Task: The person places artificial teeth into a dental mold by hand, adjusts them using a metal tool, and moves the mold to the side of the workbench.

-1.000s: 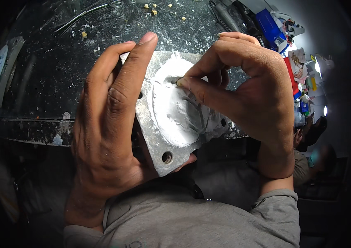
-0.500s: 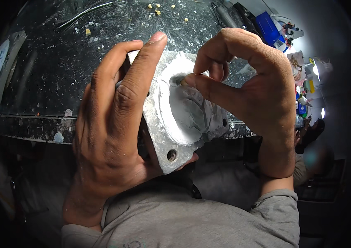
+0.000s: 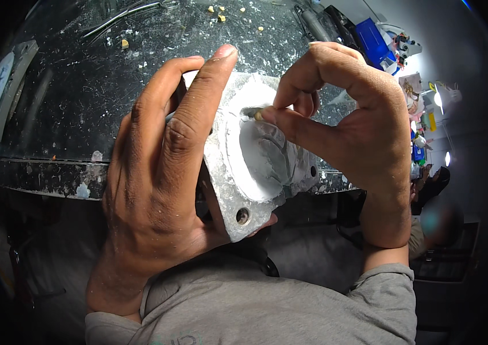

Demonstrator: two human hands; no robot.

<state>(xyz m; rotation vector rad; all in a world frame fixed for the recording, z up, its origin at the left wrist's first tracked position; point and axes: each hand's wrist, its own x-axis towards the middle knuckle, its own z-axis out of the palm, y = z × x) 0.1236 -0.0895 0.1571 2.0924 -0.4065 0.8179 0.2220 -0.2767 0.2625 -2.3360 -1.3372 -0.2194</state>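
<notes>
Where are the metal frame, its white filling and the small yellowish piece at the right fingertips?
Metal frame (image 3: 221,178), head view: bare face along its left side.
White filling (image 3: 251,160), head view: smooth floor of its hollow.
Small yellowish piece (image 3: 258,116), head view: its exposed end.

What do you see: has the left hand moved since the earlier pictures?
Yes: the left hand has shifted slightly rightward against the leftmost yellow piece.

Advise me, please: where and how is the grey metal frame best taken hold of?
I would grip the grey metal frame by its outer wall, from the left, as the left hand does: that side looks straight and firm, probably clear of the white filling and the right hand.
</notes>
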